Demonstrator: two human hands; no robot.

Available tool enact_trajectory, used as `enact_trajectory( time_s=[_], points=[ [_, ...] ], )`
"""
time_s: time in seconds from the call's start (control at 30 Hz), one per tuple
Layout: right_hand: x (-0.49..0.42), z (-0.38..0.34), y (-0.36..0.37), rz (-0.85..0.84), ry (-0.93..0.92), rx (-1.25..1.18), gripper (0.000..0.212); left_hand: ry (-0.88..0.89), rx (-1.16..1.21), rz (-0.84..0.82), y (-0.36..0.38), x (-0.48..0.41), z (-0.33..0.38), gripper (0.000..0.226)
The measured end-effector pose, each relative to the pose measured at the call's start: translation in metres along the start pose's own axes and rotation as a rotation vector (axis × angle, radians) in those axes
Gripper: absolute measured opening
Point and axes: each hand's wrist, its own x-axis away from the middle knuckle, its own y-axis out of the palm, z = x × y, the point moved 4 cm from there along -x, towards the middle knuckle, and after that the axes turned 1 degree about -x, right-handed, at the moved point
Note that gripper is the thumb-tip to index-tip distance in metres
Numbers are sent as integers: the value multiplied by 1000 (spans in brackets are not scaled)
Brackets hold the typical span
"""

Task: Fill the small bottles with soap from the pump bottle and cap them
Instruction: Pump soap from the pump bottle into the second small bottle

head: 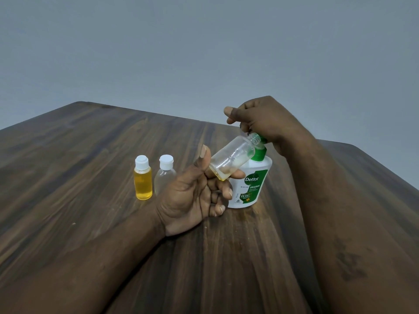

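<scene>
So the left hand pinches the open bottle, tilted up at the pump. The right hand curls over the pump's top.

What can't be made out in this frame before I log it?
Head view: the right hand covers the pump bottle's pump head, so nozzle contact with the open small bottle's mouth is hidden.
Head view: whether the right hand's curled fingers hold a cap, hidden by the fingers themselves.
Head view: the left hand hides the clear capped bottle's lower part.
Head view: the label's fine print, too small.
</scene>
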Motion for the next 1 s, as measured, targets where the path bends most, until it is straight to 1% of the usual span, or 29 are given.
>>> enact_trajectory(
  time_s=[0.1, 0.17, 0.23, 0.3, 0.43, 0.5, 0.57, 0.7, 0.8, 0.9, 1.0],
  points=[
    [0, 6, 7, -97, 58, 18, 32, -1, -5, 2, -1, 0, 0, 80],
    [0, 14, 12, -164, 116, -4, 33, -3, -18, 0, -1, 0, 0, 80],
    [0, 16, 13, -190, 134, -10, 35, -8, -22, -5, -2, 0, -1, 80],
    [1, 11, 10, -177, 124, -12, 37, -8, -19, -11, -3, 0, -2, 81],
    [4, -3, 1, -52, 22, 44, 39, -9, -15, -20, -3, -1, -3, 81],
    [3, -5, -1, -16, -14, 46, 40, -11, -14, -21, -3, -1, -3, 81],
    [4, -5, 0, -37, -6, 47, 38, -8, -17, -19, -3, -1, -2, 80],
    [1, 9, 11, -157, 80, 10, 31, -6, -33, -10, -4, 0, -2, 79],
    [-1, 13, 11, -176, 81, -3, 30, -10, -27, -18, -5, -1, -3, 82],
    [1, 6, 4, -105, 53, -8, 32, -10, -30, -19, -5, -2, -3, 82],
    [2, -3, -3, -8, -34, 35, 38, -5, -18, -37, -4, -2, -4, 80]
  ],
)
